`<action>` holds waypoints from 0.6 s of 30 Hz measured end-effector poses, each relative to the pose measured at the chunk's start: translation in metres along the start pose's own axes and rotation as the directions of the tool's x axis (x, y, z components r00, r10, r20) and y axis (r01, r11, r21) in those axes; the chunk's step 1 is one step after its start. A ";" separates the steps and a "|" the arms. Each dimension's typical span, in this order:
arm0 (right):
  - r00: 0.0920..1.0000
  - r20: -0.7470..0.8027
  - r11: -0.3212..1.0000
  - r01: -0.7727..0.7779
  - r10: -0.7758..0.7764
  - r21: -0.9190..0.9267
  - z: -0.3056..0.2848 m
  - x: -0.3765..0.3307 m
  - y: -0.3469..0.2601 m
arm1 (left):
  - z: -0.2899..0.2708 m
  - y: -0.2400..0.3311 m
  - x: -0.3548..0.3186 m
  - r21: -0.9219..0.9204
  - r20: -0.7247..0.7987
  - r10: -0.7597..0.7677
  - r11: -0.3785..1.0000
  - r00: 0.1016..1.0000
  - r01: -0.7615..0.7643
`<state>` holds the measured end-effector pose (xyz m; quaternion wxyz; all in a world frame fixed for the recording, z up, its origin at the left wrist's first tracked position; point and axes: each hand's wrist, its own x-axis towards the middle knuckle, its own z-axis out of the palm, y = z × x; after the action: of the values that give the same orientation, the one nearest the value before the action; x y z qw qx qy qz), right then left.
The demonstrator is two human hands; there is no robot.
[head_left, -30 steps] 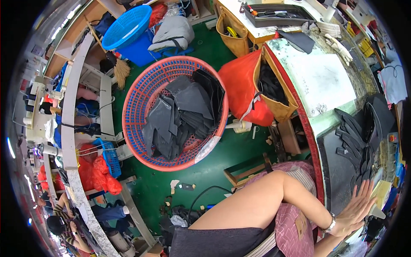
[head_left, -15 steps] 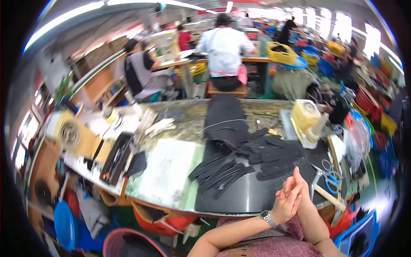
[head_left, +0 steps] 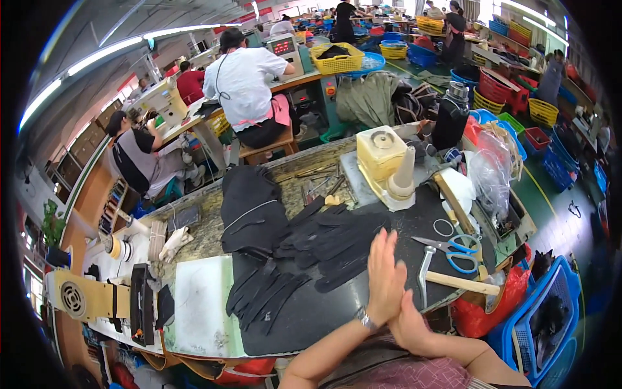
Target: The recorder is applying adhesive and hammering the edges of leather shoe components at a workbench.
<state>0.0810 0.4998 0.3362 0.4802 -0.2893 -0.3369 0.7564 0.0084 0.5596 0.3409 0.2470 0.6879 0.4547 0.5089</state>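
Note:
My left hand (head_left: 383, 280), with a metal watch (head_left: 366, 319) on its wrist, lies palm to palm against my right hand (head_left: 413, 329) over the front edge of the bench. The left fingers are stretched out and point up. My right hand's fingers are partly covered by the left; it looks flat too, and neither hand holds anything. Beyond them, black glove pieces (head_left: 340, 236) with long finger strips lie on the dark board (head_left: 311, 324). A stack of black cloth pieces (head_left: 249, 188) is tied with a thin cord. Blue-handled scissors (head_left: 461, 245) rest to the right.
Beside the scissors lies a hammer (head_left: 460, 283) with a wooden handle. A cream-coloured device with a cone (head_left: 400, 178) and a black bottle (head_left: 451, 117) stand farther back. At the left is a machine (head_left: 81, 295). A blue basket (head_left: 544, 318) sits at right; people work beyond.
My view has swung to the right. My hands, earlier clasped with fingers interlaced, are now pressed flat together with the fingers straightened.

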 end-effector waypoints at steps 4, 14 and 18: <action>0.988 -0.052 0.964 0.127 -0.143 -0.235 -0.023 0.050 -0.050 | 0.015 0.035 -0.040 -0.311 0.232 -0.088 0.937 0.969 0.159; 0.975 -0.074 0.977 0.206 -0.209 -0.046 -0.051 0.048 -0.082 | -0.175 0.154 0.018 -0.997 -0.057 0.569 0.017 0.821 -0.081; 0.969 -0.124 0.971 0.197 -0.214 -0.137 -0.053 0.040 -0.084 | -0.193 0.163 -0.002 -0.982 -0.045 0.657 0.109 0.753 -0.154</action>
<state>0.1513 0.5755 0.3656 0.5592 -0.3336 -0.3774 0.6585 -0.1089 0.4582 0.5400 0.5425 0.5774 -0.2288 0.5656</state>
